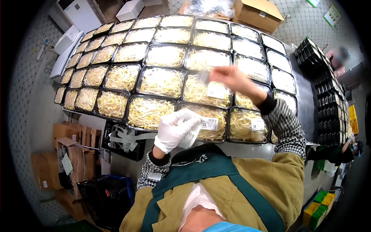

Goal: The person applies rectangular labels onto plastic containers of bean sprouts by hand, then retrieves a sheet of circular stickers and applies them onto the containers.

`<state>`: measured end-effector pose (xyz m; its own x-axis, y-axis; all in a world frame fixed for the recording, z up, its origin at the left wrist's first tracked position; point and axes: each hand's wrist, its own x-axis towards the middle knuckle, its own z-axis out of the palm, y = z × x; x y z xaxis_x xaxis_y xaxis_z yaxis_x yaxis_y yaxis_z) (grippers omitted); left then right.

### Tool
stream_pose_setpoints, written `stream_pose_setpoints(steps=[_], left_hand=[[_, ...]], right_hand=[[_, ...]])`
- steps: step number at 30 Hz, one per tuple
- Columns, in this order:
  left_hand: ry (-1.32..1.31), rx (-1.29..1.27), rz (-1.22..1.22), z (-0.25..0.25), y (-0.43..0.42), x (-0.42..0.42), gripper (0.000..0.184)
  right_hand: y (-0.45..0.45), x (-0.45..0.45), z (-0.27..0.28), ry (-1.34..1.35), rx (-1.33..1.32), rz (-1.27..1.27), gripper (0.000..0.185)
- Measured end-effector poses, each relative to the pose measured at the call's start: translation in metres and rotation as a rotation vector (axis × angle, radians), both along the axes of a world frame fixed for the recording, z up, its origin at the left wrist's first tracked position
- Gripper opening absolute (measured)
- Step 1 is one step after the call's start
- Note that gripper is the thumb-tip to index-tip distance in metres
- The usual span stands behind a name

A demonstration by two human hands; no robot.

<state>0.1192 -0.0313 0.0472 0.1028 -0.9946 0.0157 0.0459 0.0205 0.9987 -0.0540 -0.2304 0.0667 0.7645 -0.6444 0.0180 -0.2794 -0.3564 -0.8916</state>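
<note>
The table carries rows of black trays filled with pale, yellow-headed sprouts, packed side by side under clear covers that catch the light. At the middle of the table's near edge, the left hand, in a white glove, is closed around a strip of printed labels, which hangs down toward the person's chest. A pale band runs from beside this hand, past the table's near edge, to a black crate below the table's near left part. The right hand, bare, is raised over the middle of the table, its fingers drawn together and pointing left; motion blurs it. A small pale piece shows at its fingertips, too blurred to identify, and whether they grip it firmly cannot be told. Beneath and near the hands, three trays bear white labels: a front tray on the table's near edge, a right-hand tray beside it, and a second-row tray farther in from that edge. Past the right end of the table stand tall stacks of black trays, with a person in pink and a person in dark clothing near them. An open cardboard box sits beyond the table's far edge.
</note>
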Motion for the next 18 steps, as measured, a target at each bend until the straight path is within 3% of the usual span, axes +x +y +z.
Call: stream_pose_setpoints(steps=[1,2,3,5,7,9,11,13,15,17,18], left_hand=[[0.013,0.046,-0.078,0.003,0.003,0.005,0.009],[-0.08,-0.03,-0.114,0.005,0.005,0.01,0.01],[-0.172,-0.102,-0.147,0.007,0.008,0.012,0.012],[-0.164,-0.232,-0.112,0.022,0.01,0.007,0.013],[-0.037,-0.162,-0.095,0.024,0.015,0.011,0.014],[0.141,-0.027,0.09,0.024,0.024,0.006,0.023],[0.183,0.043,0.181,0.034,0.023,0.005,0.024],[0.079,0.1,0.216,0.024,0.024,0.006,0.023],[0.151,-0.047,0.197,0.011,0.018,0.004,0.016],[-0.129,-0.153,0.265,0.012,0.007,0.002,0.007],[-0.08,-0.135,0.261,0.013,0.003,0.0,0.006]], right_hand=[[-0.056,-0.001,-0.026,-0.049,-0.172,-0.079,0.018],[-0.096,-0.002,-0.026,0.142,-0.291,-0.268,0.022],[-0.141,-0.002,-0.037,0.174,-0.678,-0.29,0.028],[-0.194,0.001,-0.057,0.271,-0.878,-0.369,0.033],[-0.217,0.013,-0.074,0.376,-0.927,-0.383,0.035],[-0.218,0.02,-0.088,0.572,-0.945,-0.402,0.039],[-0.214,0.024,-0.098,0.55,-1.04,-0.473,0.04],[-0.209,0.021,-0.094,0.574,-1.056,-0.496,0.035],[-0.204,0.017,-0.092,0.551,-1.184,-0.528,0.028],[-0.193,0.015,-0.084,0.483,-1.204,-0.515,0.022],[-0.186,0.016,-0.078,0.315,-1.166,-0.509,0.019]])
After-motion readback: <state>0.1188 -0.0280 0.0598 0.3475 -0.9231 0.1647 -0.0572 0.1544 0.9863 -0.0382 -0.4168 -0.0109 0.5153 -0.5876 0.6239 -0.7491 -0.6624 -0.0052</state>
